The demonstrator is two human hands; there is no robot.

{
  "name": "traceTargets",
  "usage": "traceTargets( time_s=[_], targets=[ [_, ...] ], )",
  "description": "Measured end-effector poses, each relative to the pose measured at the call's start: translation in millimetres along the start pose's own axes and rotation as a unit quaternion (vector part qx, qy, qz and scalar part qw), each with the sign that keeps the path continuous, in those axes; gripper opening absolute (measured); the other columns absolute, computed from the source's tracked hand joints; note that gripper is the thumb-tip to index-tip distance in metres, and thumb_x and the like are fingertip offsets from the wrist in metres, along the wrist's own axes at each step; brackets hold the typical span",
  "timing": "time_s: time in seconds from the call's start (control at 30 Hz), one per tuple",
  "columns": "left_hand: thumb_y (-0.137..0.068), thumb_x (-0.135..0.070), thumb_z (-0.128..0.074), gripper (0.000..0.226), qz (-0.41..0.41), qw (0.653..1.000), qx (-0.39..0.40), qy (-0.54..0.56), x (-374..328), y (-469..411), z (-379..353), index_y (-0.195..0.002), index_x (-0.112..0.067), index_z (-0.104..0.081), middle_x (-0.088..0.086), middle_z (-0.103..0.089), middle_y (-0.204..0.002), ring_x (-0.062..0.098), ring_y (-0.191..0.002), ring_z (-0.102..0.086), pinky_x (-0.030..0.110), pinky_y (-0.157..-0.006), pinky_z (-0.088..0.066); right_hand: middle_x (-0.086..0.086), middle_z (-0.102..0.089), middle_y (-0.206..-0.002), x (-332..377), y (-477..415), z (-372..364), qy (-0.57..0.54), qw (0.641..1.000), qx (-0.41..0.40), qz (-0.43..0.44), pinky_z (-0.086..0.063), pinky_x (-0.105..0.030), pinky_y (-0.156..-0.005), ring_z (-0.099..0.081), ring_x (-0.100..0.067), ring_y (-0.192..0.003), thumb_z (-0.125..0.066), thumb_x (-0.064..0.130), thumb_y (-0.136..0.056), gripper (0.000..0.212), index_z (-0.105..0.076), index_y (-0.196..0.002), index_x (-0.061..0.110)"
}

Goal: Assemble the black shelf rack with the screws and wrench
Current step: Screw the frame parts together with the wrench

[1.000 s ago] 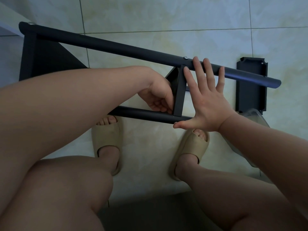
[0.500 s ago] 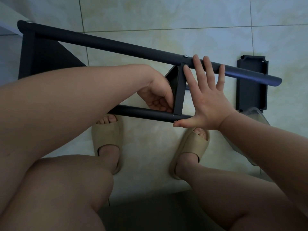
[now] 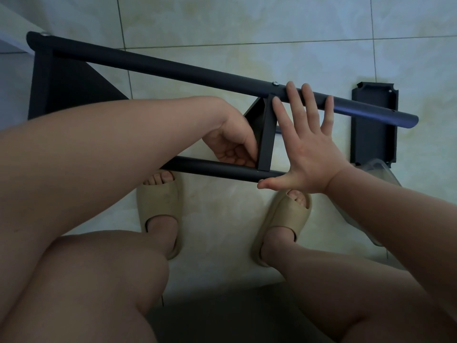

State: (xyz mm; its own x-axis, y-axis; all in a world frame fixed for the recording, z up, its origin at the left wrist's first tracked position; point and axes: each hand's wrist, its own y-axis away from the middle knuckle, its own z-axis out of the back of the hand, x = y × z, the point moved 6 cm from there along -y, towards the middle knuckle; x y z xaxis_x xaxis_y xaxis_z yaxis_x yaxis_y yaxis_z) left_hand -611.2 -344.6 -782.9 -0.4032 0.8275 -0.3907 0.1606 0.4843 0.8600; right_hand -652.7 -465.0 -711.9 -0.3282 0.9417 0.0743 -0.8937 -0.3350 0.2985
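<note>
Black shelf rack (image 3: 61, 90) is on its side on the tile floor (image 3: 222, 33), just in front of my slippers (image 3: 158, 201). It's partly built.

The long upper tube (image 3: 173, 68) runs left to right. The short lower tube (image 3: 210, 169) sits nearer to me, and the small shelf panel (image 3: 267, 139) stands on edge between the two.

A loose panel (image 3: 374, 125) lies flat on the floor at right, under the far end of the long tube. A clear plastic bag (image 3: 382, 173) lies next to it. Probably hardware, but I can't see the contents.

My right hand (image 3: 314, 157) is flat with fingers (image 3: 295, 100) spread and straight. The tips press on the upper tube and the thumb (image 3: 269, 185) is on the end of the lower tube. It braces and grips nothing.

My left hand (image 3: 230, 144) is tucked in the corner where the panel meets the lower tube. Its fingers are curled with the thumb along the panel edge. Can't tell whether there's a wrench or screw in there.

One screw head (image 3: 275, 83) shows on the upper tube above the panel, and a second (image 3: 261, 180) is at the lower tube end by my thumb.

Risks as I see them:
- A flat palm only pushes. If the left hand torques hard, the short tube could roll or kick out and the hole alignment would go.
- The fastener is driven blind, so it could cross-thread or drop under the frame.
- The thumb sits right at the joint, which is a pinch point if the panel shifts.
</note>
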Motion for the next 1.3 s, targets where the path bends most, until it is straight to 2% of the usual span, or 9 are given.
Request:
traceTargets(
  time_s=[0.17,0.27,0.7,0.8,0.93,1.0,1.13,1.3],
  targets=[
    [-0.093,-0.008,-0.063,0.008,-0.002,1.0,-0.008,-0.014,-4.2,-0.6,0.8,-0.099,-0.01,-0.067,0.002,-0.066,-0.078,0.01,-0.067,-0.056,0.02,-0.066,-0.042,-0.023,0.004,-0.168,0.4,0.4,1.0,0.003,1.0,0.002,0.0,0.005,-0.074,-0.116,0.008,-0.046,-0.154,-0.032,0.104,-0.064,0.141,-0.003,-0.162,0.008],
    [-0.092,-0.005,-0.062,0.007,-0.01,1.0,-0.009,-0.011,-5.8,0.1,0.5,-0.093,-0.009,-0.068,0.003,-0.066,-0.077,0.01,-0.066,-0.056,0.019,-0.066,-0.043,-0.023,0.004,-0.168,0.5,0.0,0.9,0.001,1.0,0.003,0.0,0.005,-0.074,-0.116,0.007,-0.046,-0.154,-0.031,0.104,-0.063,0.141,-0.004,-0.162,0.008],
    [-0.089,0.01,-0.058,0.021,-0.099,0.994,0.009,0.037,-7.7,-1.0,-2.8,-0.087,-0.008,-0.069,0.004,-0.071,-0.077,0.013,-0.068,-0.068,0.023,-0.067,-0.056,-0.023,0.003,-0.168,-0.4,-0.4,-0.1,0.0,1.0,-0.003,0.001,0.005,-0.074,-0.116,0.007,-0.046,-0.154,-0.03,0.105,-0.063,0.141,-0.004,-0.162,0.008],
    [-0.089,0.01,-0.057,0.021,-0.11,0.993,0.011,0.049,-6.5,-1.3,-3.5,-0.091,-0.007,-0.069,0.005,-0.071,-0.08,0.014,-0.072,-0.069,0.025,-0.068,-0.057,-0.023,0.003,-0.168,-0.4,-0.3,-0.4,0.0,1.0,-0.004,0.001,0.005,-0.074,-0.116,0.007,-0.046,-0.154,-0.03,0.105,-0.063,0.141,-0.004,-0.162,0.008],
    [-0.092,-0.003,-0.061,0.014,-0.075,0.996,0.022,0.035,-2.6,-0.7,-1.5,-0.092,-0.011,-0.072,0.003,-0.073,-0.084,0.013,-0.074,-0.069,0.025,-0.072,-0.055,-0.022,0.004,-0.168,-0.8,-0.2,-0.9,0.0,1.0,-0.002,-0.001,0.005,-0.074,-0.116,0.008,-0.046,-0.154,-0.031,0.105,-0.063,0.142,-0.003,-0.162,0.008],
    [-0.092,-0.009,-0.063,0.012,-0.051,0.998,0.02,0.017,-1.2,-0.2,-1.2,-0.087,-0.013,-0.073,0.0,-0.072,-0.078,0.009,-0.068,-0.068,0.022,-0.067,-0.054,-0.022,0.005,-0.168,-1.1,-0.2,-0.8,0.001,1.0,-0.001,-0.002,0.005,-0.074,-0.116,0.008,-0.046,-0.154,-0.031,0.105,-0.063,0.142,-0.003,-0.162,0.009],
    [-0.092,-0.004,-0.062,0.012,-0.043,0.999,-0.003,0.011,-5.8,-0.2,-0.3,-0.085,-0.011,-0.07,-0.001,-0.071,-0.069,0.007,-0.059,-0.067,0.019,-0.055,-0.053,-0.022,0.005,-0.168,-1.4,-0.4,-1.1,0.001,1.0,-0.002,-0.002,0.005,-0.074,-0.116,0.008,-0.046,-0.154,-0.032,0.105,-0.063,0.142,-0.002,-0.162,0.009],
    [-0.091,-0.002,-0.061,0.013,-0.039,0.999,-0.012,0.008,-8.6,1.7,-0.6,-0.085,-0.009,-0.069,0.001,-0.071,-0.068,0.008,-0.058,-0.067,0.019,-0.056,-0.054,-0.022,0.004,-0.168,-1.1,-0.4,-1.3,0.0,1.0,-0.004,-0.001,0.006,-0.074,-0.116,0.008,-0.046,-0.154,-0.032,0.105,-0.063,0.141,-0.003,-0.162,0.009]
  ],
)
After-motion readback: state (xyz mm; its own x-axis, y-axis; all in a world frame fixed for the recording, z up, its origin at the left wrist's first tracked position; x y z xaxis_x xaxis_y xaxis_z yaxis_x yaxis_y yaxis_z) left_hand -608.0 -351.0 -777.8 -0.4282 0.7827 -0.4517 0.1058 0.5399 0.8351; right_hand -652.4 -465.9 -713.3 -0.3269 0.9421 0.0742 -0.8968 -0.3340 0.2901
